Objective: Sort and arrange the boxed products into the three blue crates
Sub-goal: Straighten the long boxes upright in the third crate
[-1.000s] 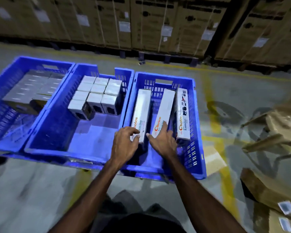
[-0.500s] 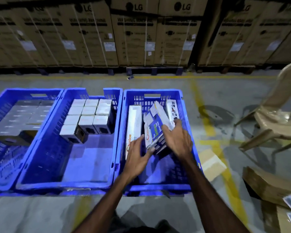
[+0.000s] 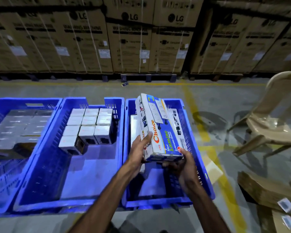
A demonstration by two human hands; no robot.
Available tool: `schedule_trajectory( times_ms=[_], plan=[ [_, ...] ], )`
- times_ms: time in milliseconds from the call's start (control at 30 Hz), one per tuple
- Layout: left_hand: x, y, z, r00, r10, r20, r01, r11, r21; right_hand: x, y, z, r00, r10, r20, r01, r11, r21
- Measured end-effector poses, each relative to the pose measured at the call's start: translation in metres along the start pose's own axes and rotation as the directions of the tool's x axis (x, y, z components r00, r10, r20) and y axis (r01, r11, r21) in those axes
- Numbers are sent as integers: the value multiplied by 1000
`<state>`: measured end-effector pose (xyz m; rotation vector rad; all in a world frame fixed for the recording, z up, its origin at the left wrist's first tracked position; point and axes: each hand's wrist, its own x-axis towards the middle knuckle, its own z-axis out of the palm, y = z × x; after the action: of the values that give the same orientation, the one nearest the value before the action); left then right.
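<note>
left hand [image 3: 140,149]: grips near left edge of Choice Lumino box [image 3: 160,130], thumb on printed face, fingers curled underneath
right hand [image 3: 183,163]: grips near right corner of same box, thumb tip on face, fingers wrapped under the near end
held box, position: lifted above right blue crate [image 3: 201,167], clear of crate floor, over its middle
held box, long axis: runs near-to-far, away from the person; far end tilted up and leaning slightly left, near end low in both hands
held box, facing: broad printed face up toward camera, "Choice" lettering reading along the length; second narrow "Choice" side visible on left flank
held box, count: possibly two boxes pressed together, cannot tell for sure
right crate contents: one long pale box [image 3: 134,126] lying along left wall, long axis near-to-far; another long box [image 3: 175,120] standing on edge behind the held one, partly hidden
middle blue crate [image 3: 40,167]: touching right crate on its left; block of small white boxes [image 3: 89,125] packed in far half, one small box [image 3: 71,145] sitting at near-left corner of the block; near half bare floor
left blue crate [image 3: 0,105]: touching middle crate; grey flat boxes [image 3: 18,130] filling far part, blurred
floor: grey concrete with yellow painted line [image 3: 203,132] right of the crates
right side: beige plastic chair [image 3: 267,125], well apart from crates; flattened cardboard pieces [image 3: 267,190] near lower right
background: wall of stacked LG washing-machine cartons [image 3: 129,42] on pallets
</note>
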<state>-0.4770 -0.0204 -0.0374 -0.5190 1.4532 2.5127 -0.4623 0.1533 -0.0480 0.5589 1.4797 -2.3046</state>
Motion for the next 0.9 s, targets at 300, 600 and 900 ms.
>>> schedule_trajectory(
  times_ms=[300,600,900],
  plan=[
    [-8,7,1,914,251,-320,4,781,624,22,25,-3,973,-230,8,161,655,-738],
    [-1,-10,26,881,353,-315,117,483,868,26,-5,-23,830,-488,269,382,148,-912],
    [35,-41,50,887,382,-259,105,380,919,58,-34,-91,776,-559,291,309,-65,-949]
  ],
)
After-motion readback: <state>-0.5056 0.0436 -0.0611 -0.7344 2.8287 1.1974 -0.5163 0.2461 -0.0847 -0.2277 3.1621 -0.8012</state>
